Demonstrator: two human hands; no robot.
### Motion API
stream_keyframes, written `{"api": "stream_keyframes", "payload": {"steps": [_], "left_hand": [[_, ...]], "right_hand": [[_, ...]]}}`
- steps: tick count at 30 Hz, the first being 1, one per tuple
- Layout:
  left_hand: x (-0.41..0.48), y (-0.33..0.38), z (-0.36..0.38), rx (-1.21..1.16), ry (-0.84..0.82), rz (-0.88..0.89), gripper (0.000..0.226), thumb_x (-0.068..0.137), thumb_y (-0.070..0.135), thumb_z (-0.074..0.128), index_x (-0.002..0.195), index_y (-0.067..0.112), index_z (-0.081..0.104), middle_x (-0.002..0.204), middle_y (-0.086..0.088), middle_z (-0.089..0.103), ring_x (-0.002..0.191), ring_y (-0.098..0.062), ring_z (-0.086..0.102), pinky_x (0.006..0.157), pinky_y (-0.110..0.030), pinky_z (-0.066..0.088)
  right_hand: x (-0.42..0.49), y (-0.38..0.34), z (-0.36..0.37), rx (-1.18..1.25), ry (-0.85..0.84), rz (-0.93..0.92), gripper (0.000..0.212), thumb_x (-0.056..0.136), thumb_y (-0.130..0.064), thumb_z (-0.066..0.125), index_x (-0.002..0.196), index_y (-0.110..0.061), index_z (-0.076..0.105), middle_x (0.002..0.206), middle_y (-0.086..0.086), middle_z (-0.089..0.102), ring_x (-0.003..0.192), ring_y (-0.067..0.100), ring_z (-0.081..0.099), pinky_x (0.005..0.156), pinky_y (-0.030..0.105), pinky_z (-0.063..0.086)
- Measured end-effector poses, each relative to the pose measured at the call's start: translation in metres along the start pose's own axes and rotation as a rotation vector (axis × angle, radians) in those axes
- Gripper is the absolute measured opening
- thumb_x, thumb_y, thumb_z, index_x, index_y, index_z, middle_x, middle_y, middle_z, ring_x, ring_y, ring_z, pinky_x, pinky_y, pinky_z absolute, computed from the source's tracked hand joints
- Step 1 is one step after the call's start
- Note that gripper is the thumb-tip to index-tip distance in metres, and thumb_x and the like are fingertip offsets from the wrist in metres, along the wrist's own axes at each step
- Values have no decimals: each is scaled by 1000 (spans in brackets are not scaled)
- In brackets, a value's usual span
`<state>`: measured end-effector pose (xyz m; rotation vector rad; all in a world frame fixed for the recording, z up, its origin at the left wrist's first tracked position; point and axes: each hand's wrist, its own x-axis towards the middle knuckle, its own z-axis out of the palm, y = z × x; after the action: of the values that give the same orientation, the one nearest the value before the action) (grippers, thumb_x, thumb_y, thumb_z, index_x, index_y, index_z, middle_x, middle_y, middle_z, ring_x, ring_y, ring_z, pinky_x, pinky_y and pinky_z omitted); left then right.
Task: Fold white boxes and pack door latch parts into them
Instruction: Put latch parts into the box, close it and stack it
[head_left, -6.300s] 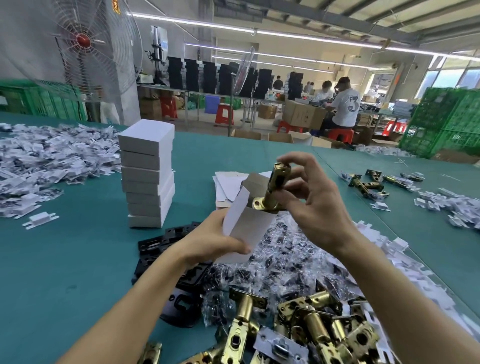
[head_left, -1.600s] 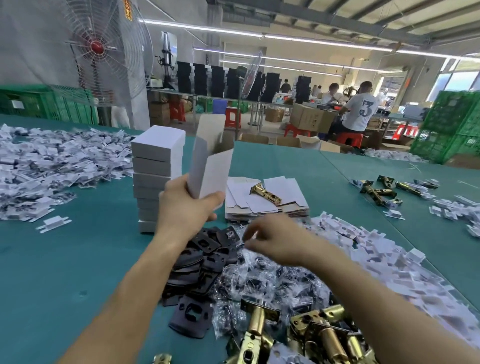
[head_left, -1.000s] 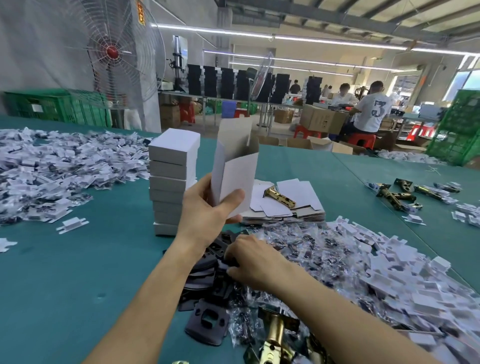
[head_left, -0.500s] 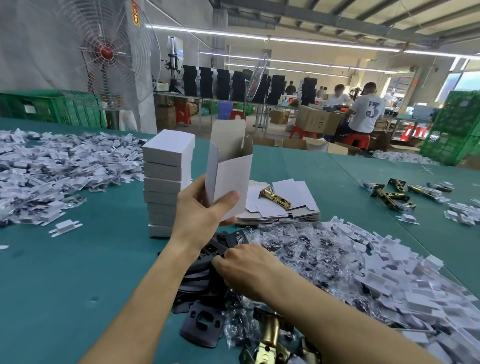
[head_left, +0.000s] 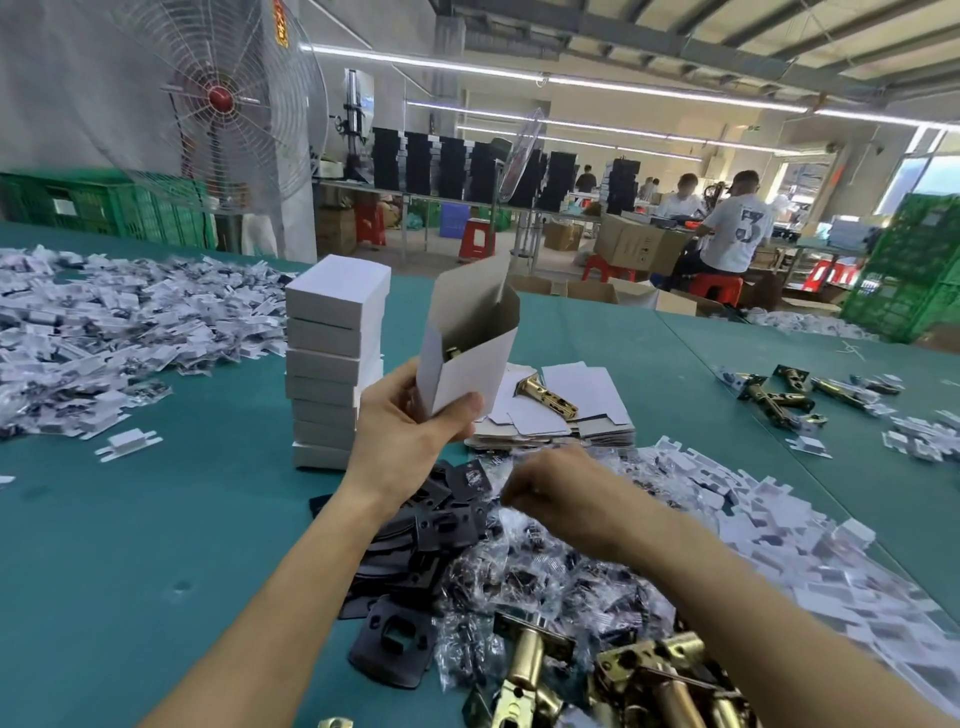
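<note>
My left hand (head_left: 410, 431) holds an open white box (head_left: 467, 358) upright above the green table (head_left: 156, 545); a brass latch (head_left: 453, 353) shows inside it. My right hand (head_left: 550, 491) is blurred, fingers curled, just above the heap of black plates (head_left: 415, 535), and seems to pinch one black plate (head_left: 470, 479) at its fingertips. Small clear bags of parts (head_left: 545, 577) lie under my right forearm. More brass latches (head_left: 639, 675) are piled at the near edge. A stack of closed white boxes (head_left: 335, 364) stands left of the held box.
Flat box blanks (head_left: 561, 431) lie behind my hands with one brass latch (head_left: 545, 397) on top. White card pieces (head_left: 779, 525) spread to the right and another heap (head_left: 104, 322) at far left. Loose latches (head_left: 789, 400) lie far right. A fan (head_left: 218, 98) stands behind.
My right hand has left the black plate heap and moved up and to the right. My left hand has tilted the open box a little. Earlier the brass latch went into the box.
</note>
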<state>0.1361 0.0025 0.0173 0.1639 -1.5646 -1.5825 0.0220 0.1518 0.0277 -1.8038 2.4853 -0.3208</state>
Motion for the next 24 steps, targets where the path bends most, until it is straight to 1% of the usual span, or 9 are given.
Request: {"api": "stream_keyframes", "payload": {"steps": [3, 6, 9, 11, 13, 17, 20, 22, 24], "left_hand": [[0, -1, 1, -1, 0, -15, 38, 66, 23, 80, 103, 22, 71, 98, 2, 75, 96, -25, 72, 70, -32, 62], [0, -3, 1, 9, 3, -25, 39, 67, 24, 81, 104, 22, 71, 99, 0, 74, 96, -25, 72, 69, -32, 62], [1, -5, 0, 29, -11, -42, 39, 66, 26, 82, 104, 24, 71, 98, -1, 75, 92, -25, 73, 69, -35, 63], [1, -7, -1, 41, -18, -62, 39, 66, 26, 82, 104, 25, 72, 95, 0, 75, 90, -24, 73, 69, -36, 63], [2, -8, -2, 26, -11, -97, 41, 65, 26, 82, 105, 22, 72, 96, 1, 75, 92, -23, 73, 68, -36, 63], [4, -11, -5, -19, 22, -138, 41, 63, 26, 84, 102, 17, 75, 97, -4, 75, 92, -25, 74, 65, -37, 62], [4, -12, -6, -6, 31, -128, 38, 62, 27, 86, 98, 21, 76, 97, -4, 76, 89, -23, 74, 65, -35, 62], [5, -13, -7, 25, 25, -112, 34, 62, 28, 86, 94, 25, 77, 93, -1, 76, 84, -19, 74, 65, -33, 62], [6, -14, -9, 61, 24, -107, 30, 67, 25, 87, 95, 26, 76, 91, 2, 76, 82, -17, 73, 66, -31, 62]], "right_hand": [[-4, -6, 10, 10, -9, -16, 21, 99, -26, 57, 115, -24, 69, 115, -7, 68, 96, 4, 58, 90, 29, 53], [3, -16, 21, -61, -15, -84, 23, 96, -28, 59, 119, -28, 65, 119, -8, 62, 106, 10, 56, 94, 30, 50], [17, -24, 34, -162, -43, -161, 32, 93, -27, 62, 125, -25, 60, 122, -5, 62, 106, 14, 56, 96, 36, 50], [25, -26, 41, -214, -107, -179, 31, 94, -26, 62, 125, -23, 60, 124, -3, 63, 105, 17, 60, 93, 38, 53], [29, -28, 46, -246, -130, -185, 26, 96, -24, 59, 121, -22, 61, 116, -2, 66, 95, 18, 63, 85, 38, 56], [32, -29, 49, -300, -95, -202, 13, 99, -21, 54, 107, -16, 63, 96, 3, 68, 82, 23, 66, 82, 42, 57], [30, -22, 44, -209, -27, -134, 21, 98, -17, 58, 117, -21, 66, 95, 3, 71, 77, 24, 68, 74, 43, 60], [25, -15, 33, -37, 63, -62, 23, 96, -17, 62, 115, -25, 70, 97, 0, 74, 80, 19, 70, 77, 39, 59], [17, -3, 15, 190, 179, 36, 20, 94, -15, 65, 109, -23, 75, 95, -5, 75, 81, 9, 68, 80, 31, 56]]}}
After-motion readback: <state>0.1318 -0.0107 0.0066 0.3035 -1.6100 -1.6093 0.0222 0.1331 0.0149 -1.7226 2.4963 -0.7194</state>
